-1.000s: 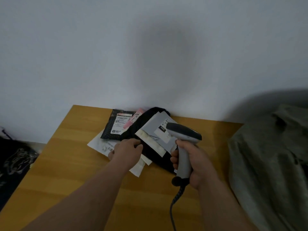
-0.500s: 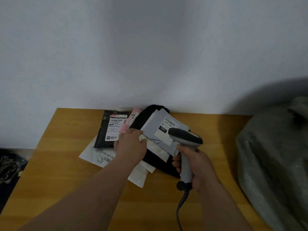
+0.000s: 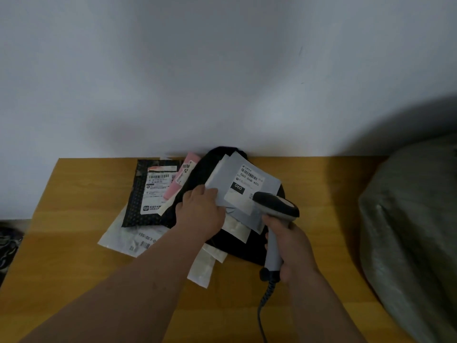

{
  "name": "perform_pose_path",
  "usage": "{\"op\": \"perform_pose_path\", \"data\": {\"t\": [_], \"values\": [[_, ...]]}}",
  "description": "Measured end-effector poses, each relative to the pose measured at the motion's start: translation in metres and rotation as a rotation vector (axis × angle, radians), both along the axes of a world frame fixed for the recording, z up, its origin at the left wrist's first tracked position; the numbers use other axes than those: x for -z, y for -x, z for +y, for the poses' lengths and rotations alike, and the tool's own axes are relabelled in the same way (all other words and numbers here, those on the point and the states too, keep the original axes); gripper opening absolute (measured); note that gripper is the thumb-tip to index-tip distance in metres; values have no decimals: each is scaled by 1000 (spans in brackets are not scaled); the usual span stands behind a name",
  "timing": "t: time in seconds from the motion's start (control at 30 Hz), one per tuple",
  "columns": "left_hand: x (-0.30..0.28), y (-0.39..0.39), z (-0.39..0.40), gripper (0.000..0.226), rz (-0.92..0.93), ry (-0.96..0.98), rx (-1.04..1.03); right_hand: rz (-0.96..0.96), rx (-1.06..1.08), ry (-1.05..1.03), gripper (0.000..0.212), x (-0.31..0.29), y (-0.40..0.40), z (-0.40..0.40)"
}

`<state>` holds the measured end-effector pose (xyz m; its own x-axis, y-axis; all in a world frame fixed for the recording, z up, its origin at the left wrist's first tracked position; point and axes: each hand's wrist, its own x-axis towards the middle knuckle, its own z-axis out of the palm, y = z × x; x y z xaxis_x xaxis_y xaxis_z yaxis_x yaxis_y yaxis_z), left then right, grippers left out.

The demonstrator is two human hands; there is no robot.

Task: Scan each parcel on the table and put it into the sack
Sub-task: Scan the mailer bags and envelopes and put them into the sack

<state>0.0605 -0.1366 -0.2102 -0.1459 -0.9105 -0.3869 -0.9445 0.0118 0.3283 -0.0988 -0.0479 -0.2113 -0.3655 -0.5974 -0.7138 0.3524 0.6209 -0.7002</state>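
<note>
A wooden table (image 3: 74,268) stands against a pale wall (image 3: 222,70); a grey-green woven sack (image 3: 410,231) bulges at its right end, well apart from the heap of parcels at the back edge; the heap holds a black dotted mailer (image 3: 138,194), a pink mailer (image 3: 184,179), a white mailer (image 3: 123,240), a large black bag (image 3: 247,246) and a grey mailer (image 3: 247,179) lying on top, five that can be told apart; the left hand (image 3: 201,214) pinches the grey mailer's near-left edge, fingers curled onto it; the right hand (image 3: 293,246) is wrapped round the handle of one barcode scanner (image 3: 275,206), whose head hangs just over the grey mailer's label and covers its lower corner; a coiled cable (image 3: 264,300) trails toward the viewer.
</note>
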Motion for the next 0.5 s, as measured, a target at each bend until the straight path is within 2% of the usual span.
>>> {"op": "perform_pose_path", "data": {"t": [0.13,0.3,0.5], "values": [[2,2,-5,51,-20,29,-61,-34,-13,-19,57,10,-6,-5],[6,6,-3,48,4,52,-123,-48,4,-5,46,13,-7,-7],[2,4,5,30,79,219,-159,-22,30,-9,54,15,-3,-1]]}}
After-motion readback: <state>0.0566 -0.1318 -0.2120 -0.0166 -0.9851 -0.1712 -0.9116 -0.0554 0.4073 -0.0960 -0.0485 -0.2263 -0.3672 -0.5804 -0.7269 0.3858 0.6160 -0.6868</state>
